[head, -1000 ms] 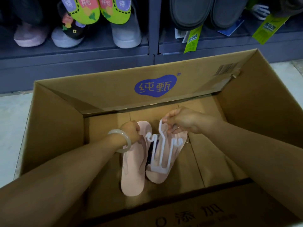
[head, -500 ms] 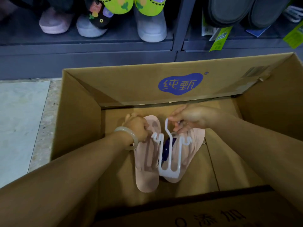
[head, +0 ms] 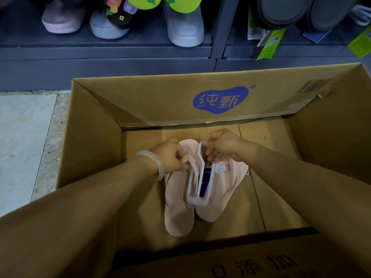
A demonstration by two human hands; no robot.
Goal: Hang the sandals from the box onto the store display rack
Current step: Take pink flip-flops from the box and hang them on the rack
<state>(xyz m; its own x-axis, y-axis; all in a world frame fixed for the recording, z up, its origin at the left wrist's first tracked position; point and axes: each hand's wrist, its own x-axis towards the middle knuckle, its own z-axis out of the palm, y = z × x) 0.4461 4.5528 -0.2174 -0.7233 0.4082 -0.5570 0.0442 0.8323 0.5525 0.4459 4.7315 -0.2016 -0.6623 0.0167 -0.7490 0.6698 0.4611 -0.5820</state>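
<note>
Two pale pink sandals [head: 178, 215] lie soles up inside a large cardboard box [head: 94, 149], joined by a white plastic hanger [head: 195, 199] with a blue tag between them. My left hand [head: 170, 157], with a pale bangle on the wrist, pinches the top of the left sandal. My right hand [head: 222, 144] grips the hanger's hook and the top of the right sandal. Both hands are down inside the box.
Behind the box runs a dark grey display shelf [head: 120, 51] with slippers, a white boot [head: 185, 29] and hanging grey shoes with green tags [head: 271, 44]. Pale floor tiles [head: 22, 141] lie to the left. A box flap [head: 241, 261] is nearest me.
The view has shifted so the box sits further right and lower. The sandal pair has drawn closer together on the hanger, and both hands have kept their hold.
</note>
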